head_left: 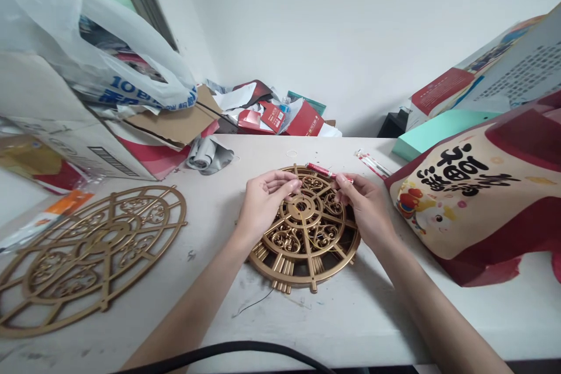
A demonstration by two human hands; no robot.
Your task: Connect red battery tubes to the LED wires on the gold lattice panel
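Note:
A round gold openwork frame (314,266), shaped like an ornate clock face, lies on the white table with more gold parts stacked beneath it. Above its left side is my left hand (268,198), thumb and fingers pinched together; what sits between the tips is too small to make out. On the right side, my right hand (362,201) grips a slim red pen-like tool (319,169), which points left over the frame's far edge. Thin yellowish strands run across the frame's scrollwork. A dark thread (254,306) trails from its near edge.
A second gold frame (105,298) lies flat at the left. A red and cream gift bag (442,245) stands at the right, near a mint-green box (432,131). Behind are a white carton (65,123), a plastic bag (131,79) and piled papers (272,117). A black cable (236,346) crosses the front.

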